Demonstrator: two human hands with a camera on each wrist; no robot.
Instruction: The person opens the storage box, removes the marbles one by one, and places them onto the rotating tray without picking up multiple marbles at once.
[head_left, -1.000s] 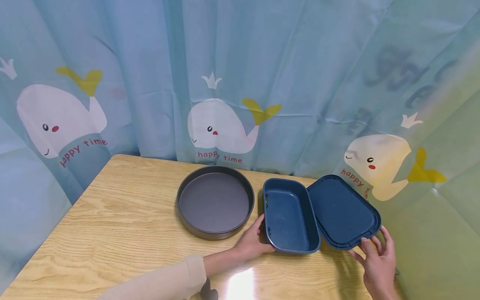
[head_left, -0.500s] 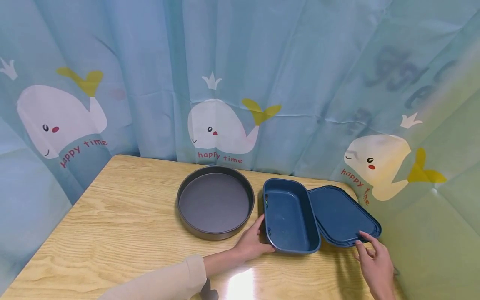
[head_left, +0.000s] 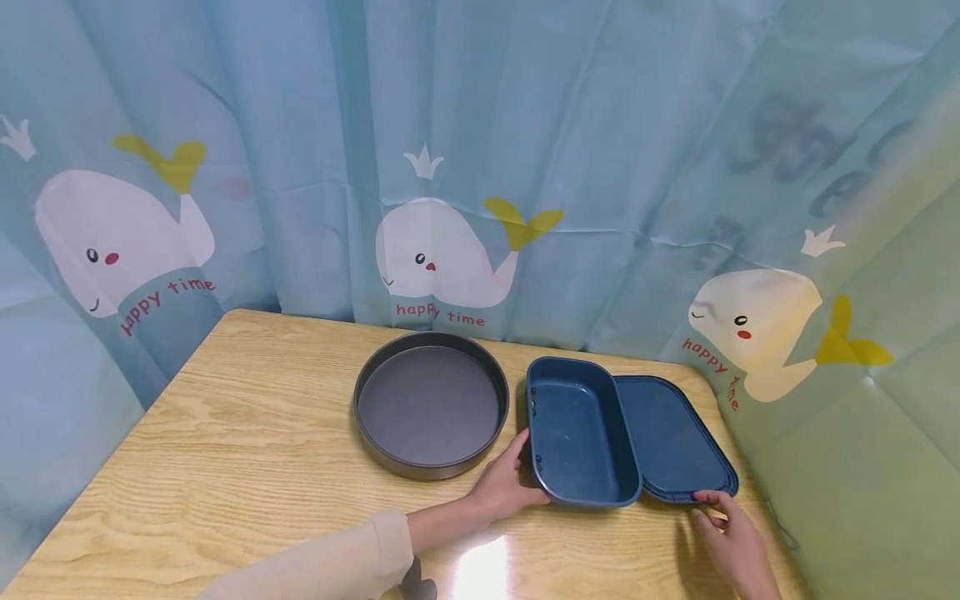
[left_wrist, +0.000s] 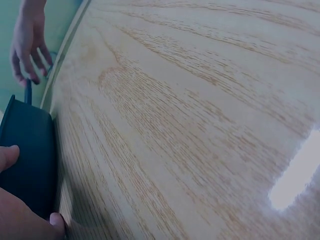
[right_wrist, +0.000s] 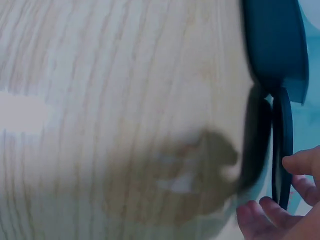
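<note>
Right of the box [head_left: 577, 437], the lid [head_left: 677, 437] stretches lengthwise away from me; my nearer right hand [head_left: 733, 537] touches its near edge, whether pinching I can't tell; my left hand [head_left: 501, 486] grips the box.

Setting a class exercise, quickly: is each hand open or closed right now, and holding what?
Left hand: closed, holding the blue container at its near corner.
Right hand: closed, pinching the blue lid.
</note>
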